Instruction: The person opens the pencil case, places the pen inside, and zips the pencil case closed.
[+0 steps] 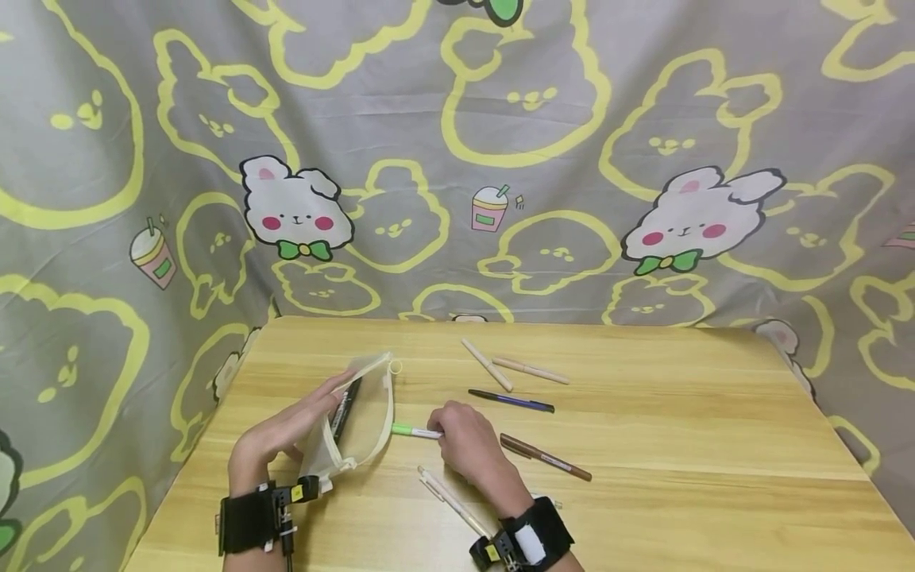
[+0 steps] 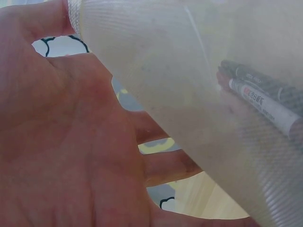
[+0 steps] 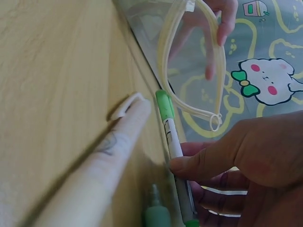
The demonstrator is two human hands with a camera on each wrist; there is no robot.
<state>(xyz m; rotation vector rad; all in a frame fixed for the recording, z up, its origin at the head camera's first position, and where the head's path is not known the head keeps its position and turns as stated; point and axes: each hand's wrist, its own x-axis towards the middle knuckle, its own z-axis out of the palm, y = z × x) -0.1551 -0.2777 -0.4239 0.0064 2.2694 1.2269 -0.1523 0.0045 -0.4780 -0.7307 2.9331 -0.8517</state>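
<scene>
My left hand (image 1: 286,429) holds a translucent zip pouch (image 1: 373,413) with a cream zip, its mouth gaping toward the right. In the left wrist view the thumb is at the zip edge and the other fingers lie behind the pouch. Dark markers, one with a white printed label (image 2: 265,106), show through the pouch wall. My right hand (image 1: 472,449) pinches a white pen with a green cap (image 3: 165,106) between thumb and fingers. The green end points at the pouch mouth, close to the zip.
Beyond my right hand lie a cream pen (image 1: 488,365), a tan pen (image 1: 530,370) and a blue-black pen (image 1: 511,400). A brown pen (image 1: 550,459) is to its right. Nearer me lies a cream clip pen (image 1: 450,499). A patterned curtain (image 1: 400,238) hangs behind the table (image 1: 679,445).
</scene>
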